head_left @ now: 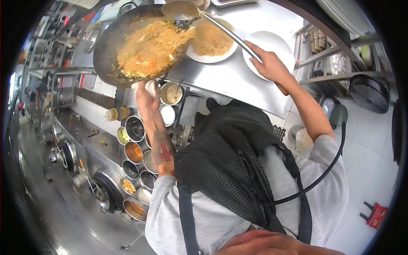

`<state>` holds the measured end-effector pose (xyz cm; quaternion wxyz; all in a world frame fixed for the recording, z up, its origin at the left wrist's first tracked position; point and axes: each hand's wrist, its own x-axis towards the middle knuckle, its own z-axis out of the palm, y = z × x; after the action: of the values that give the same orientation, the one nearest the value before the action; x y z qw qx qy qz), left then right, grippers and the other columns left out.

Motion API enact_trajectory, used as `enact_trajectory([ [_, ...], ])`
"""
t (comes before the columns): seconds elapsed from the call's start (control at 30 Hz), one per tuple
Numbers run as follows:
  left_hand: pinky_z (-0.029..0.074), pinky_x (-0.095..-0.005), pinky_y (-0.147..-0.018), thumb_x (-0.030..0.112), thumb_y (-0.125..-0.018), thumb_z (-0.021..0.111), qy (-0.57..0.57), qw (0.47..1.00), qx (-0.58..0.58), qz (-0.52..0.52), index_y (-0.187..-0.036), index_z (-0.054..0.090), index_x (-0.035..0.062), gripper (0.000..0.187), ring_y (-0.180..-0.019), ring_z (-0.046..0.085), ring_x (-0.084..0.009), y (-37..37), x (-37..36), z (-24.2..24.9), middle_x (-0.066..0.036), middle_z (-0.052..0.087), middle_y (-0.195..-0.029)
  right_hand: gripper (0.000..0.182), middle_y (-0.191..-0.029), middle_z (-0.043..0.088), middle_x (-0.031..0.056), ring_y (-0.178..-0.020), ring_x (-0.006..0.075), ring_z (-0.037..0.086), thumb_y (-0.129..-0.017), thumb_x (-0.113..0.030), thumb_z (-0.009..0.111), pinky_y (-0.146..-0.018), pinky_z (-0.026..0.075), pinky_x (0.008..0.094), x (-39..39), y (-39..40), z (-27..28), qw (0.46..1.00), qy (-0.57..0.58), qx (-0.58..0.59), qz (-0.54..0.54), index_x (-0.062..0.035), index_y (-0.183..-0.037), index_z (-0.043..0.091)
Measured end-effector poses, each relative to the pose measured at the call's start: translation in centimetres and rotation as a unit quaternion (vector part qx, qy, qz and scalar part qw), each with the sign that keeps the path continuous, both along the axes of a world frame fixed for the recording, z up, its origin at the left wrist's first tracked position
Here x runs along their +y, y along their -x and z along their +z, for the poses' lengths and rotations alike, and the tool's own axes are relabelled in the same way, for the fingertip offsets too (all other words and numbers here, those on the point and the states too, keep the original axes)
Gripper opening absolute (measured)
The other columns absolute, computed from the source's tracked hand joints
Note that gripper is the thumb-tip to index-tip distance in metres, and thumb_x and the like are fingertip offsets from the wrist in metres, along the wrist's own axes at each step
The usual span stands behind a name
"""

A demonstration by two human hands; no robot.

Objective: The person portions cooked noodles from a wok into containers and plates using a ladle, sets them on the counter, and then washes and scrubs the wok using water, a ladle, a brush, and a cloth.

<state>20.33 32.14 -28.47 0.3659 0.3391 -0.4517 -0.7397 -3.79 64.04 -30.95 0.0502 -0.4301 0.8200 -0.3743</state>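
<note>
A dark wok (pixel 102 59) full of fried noodles (pixel 148 49) with bits of carrot is tilted over the steel counter. My left hand (pixel 146 100) grips it at the near edge through a folded white cloth (pixel 151 88); the grip itself is partly hidden. My right hand (pixel 271 64) is closed around the long handle of a ladle (pixel 231 35), whose bowl sits at the wok's far right edge. Just right of the wok, a white plate (pixel 217 60) carries a heap of noodles. Another white plate (pixel 270 44) lies under my right hand and forearm.
Left of my forearm are several steel pots of sauces and ingredients, including an orange one (pixel 134 152) and a white one (pixel 168 114). A steel shelf rack (pixel 340 79) stands at the right. A black hose (pixel 327 174) runs beside my right arm.
</note>
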Motion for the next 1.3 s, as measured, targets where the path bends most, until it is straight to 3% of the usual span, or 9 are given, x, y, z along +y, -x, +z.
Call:
enact_trajectory([
  [0.27,0.036,-0.0234,-0.039,0.017,-0.092,0.046,-0.036,0.999,0.031,-0.026,-0.095,0.053,0.0033,0.015,-0.050,0.052,-0.0151,-0.7,0.0,-0.3,-0.010,0.060,-0.071,0.052,-0.096,0.064,0.0243,-0.085,0.0399,0.062,-0.091,-0.021,0.049,-0.078,0.050,0.0479,-11.1,1.7,4.4,0.988,-0.100,0.116,0.024,-0.0115,-0.140,0.037],
  [0.33,0.041,-0.0291,-0.038,0.015,-0.087,0.051,-0.037,0.998,0.046,-0.035,-0.086,0.055,-0.0001,0.016,-0.050,0.056,-0.0178,-0.5,-0.7,-0.9,-0.010,0.060,-0.067,0.052,-0.103,0.063,0.0230,-0.088,0.0405,0.062,-0.091,-0.023,0.050,-0.078,0.050,0.0478,-11.5,1.1,1.5,0.992,-0.003,0.076,0.105,-0.0101,-0.140,0.037],
  [0.37,0.041,-0.0294,-0.038,0.012,-0.087,0.052,-0.046,0.998,0.047,-0.002,-0.083,0.055,0.0002,0.013,-0.050,0.056,-0.0187,0.0,-0.7,-1.2,-0.009,0.059,-0.066,0.047,-0.091,0.060,0.0157,-0.069,0.0273,0.057,-0.093,-0.020,0.048,-0.061,0.049,0.0382,-10.6,-1.6,3.1,0.975,-0.028,-0.165,0.147,-0.0061,-0.137,0.039],
  [0.47,0.041,-0.0304,-0.039,0.010,-0.086,0.053,-0.045,0.998,0.032,0.008,-0.083,0.052,0.0017,0.009,-0.048,0.054,-0.0184,0.4,-1.1,-2.1,-0.007,0.055,-0.064,0.043,-0.069,0.042,-0.0016,-0.041,0.0012,0.036,-0.100,-0.020,0.040,-0.031,0.034,0.0164,-10.0,-5.0,3.3,0.654,0.052,-0.739,0.154,0.0003,-0.138,0.035],
  [0.5,0.040,-0.0304,-0.039,0.010,-0.086,0.052,-0.024,0.999,0.026,0.008,-0.085,0.051,0.0020,0.008,-0.048,0.054,-0.0182,0.4,-1.2,-2.4,-0.006,0.054,-0.063,0.043,-0.069,0.042,-0.0016,-0.041,0.0012,0.036,-0.100,-0.020,0.040,-0.031,0.034,0.0164,-9.7,-4.6,3.2,0.652,0.053,-0.739,0.157,0.0003,-0.138,0.035],
  [0.57,0.040,-0.0300,-0.039,0.010,-0.086,0.052,-0.028,0.999,0.024,0.008,-0.085,0.052,0.0019,0.008,-0.048,0.054,-0.0182,0.0,-1.1,-2.0,-0.006,0.054,-0.064,0.041,-0.069,0.040,-0.0025,-0.040,-0.0011,0.032,-0.100,-0.019,0.039,-0.031,0.034,0.0135,-8.5,-4.4,4.1,0.453,0.141,-0.862,0.180,0.0021,-0.136,0.034],
  [0.93,0.040,-0.0265,-0.042,0.021,-0.093,0.046,0.006,1.000,0.009,0.012,-0.096,0.056,0.0037,0.020,-0.056,0.057,-0.0160,-0.1,-0.6,-1.0,-0.009,0.062,-0.076,0.043,-0.066,0.038,-0.0039,-0.037,-0.0021,0.028,-0.100,-0.022,0.040,-0.027,0.025,0.0125,5.4,-5.5,5.1,0.670,0.220,-0.704,0.081,-0.0027,-0.138,0.036],
  [1.2,0.038,-0.0266,-0.038,0.015,-0.087,0.050,0.004,1.000,0.021,0.007,-0.091,0.055,0.0004,0.016,-0.049,0.052,-0.0157,-0.5,-0.6,-0.2,-0.010,0.060,-0.071,0.048,-0.062,0.042,-0.0041,-0.039,0.0022,0.031,-0.095,-0.024,0.052,-0.033,0.030,0.0200,8.0,-6.1,-0.8,0.870,0.041,-0.484,-0.087,-0.0060,-0.138,0.040],
  [1.3,0.037,-0.0264,-0.037,0.016,-0.089,0.048,-0.010,0.998,0.052,-0.017,-0.091,0.055,0.0001,0.018,-0.049,0.051,-0.0156,-0.6,-0.3,0.7,-0.011,0.060,-0.073,0.049,-0.069,0.054,0.0090,-0.045,0.0162,0.047,-0.092,-0.026,0.054,-0.044,0.040,0.0298,7.6,-6.1,-0.7,0.939,-0.025,-0.327,-0.103,-0.0051,-0.136,0.044],
])
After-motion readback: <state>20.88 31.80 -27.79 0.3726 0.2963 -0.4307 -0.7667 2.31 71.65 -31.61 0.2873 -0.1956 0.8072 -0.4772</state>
